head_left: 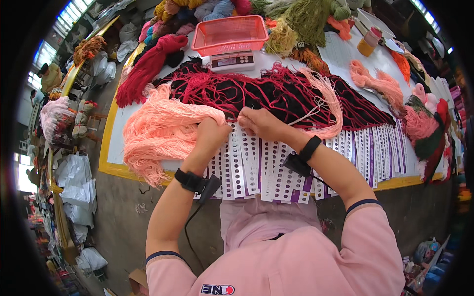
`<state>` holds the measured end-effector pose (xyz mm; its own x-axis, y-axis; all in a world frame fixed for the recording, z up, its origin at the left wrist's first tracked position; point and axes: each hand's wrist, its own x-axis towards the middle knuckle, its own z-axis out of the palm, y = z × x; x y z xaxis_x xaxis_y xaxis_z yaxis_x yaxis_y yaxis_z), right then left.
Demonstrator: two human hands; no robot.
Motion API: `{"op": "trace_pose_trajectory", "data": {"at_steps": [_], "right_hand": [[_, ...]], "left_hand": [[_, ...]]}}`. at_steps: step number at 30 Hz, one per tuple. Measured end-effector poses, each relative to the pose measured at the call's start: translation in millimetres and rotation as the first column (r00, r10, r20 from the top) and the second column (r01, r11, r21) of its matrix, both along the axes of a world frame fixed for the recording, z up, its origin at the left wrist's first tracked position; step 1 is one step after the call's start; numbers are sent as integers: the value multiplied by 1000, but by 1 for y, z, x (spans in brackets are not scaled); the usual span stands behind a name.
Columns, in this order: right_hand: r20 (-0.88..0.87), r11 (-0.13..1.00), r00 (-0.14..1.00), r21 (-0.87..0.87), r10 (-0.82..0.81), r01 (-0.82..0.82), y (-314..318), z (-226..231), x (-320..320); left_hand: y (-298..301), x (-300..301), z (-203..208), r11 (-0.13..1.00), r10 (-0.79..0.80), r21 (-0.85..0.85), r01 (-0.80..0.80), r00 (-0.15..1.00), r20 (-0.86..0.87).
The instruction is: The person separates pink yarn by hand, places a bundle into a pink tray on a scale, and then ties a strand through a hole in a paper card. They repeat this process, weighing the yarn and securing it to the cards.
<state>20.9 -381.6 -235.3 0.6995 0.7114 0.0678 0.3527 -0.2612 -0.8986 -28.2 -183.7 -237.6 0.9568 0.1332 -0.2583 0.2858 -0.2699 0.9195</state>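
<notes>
A big loose skein of peach yarn (160, 126) lies on the left of the table. My left hand (213, 134) is at its right end, fingers closed on some of the yarn by the tops of the white punched cards (238, 160). Close beside it, my right hand (261, 123) is pinched above the same cards; what lies between its fingertips is too small to make out. Black and crimson yarn (237, 93) spreads across behind both hands, along the cards' upper ends. A thinner peach hank (335, 106) drapes over it to the right of my right hand.
A red plastic basket (229, 34) sits on a white digital scale (232, 61) at the back. Coloured yarn heaps (306, 22) line the far side. A bottle (369, 42) stands at back right. The table has a yellow edge (106, 148).
</notes>
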Motion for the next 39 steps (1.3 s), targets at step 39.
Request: {"op": "trace_pose_trajectory", "data": {"at_steps": [39], "right_hand": [[256, 946, 964, -324, 67, 20, 15, -4, 2]], "left_hand": [[31, -20, 22, 976, -214, -44, 213, 977, -9]]}}
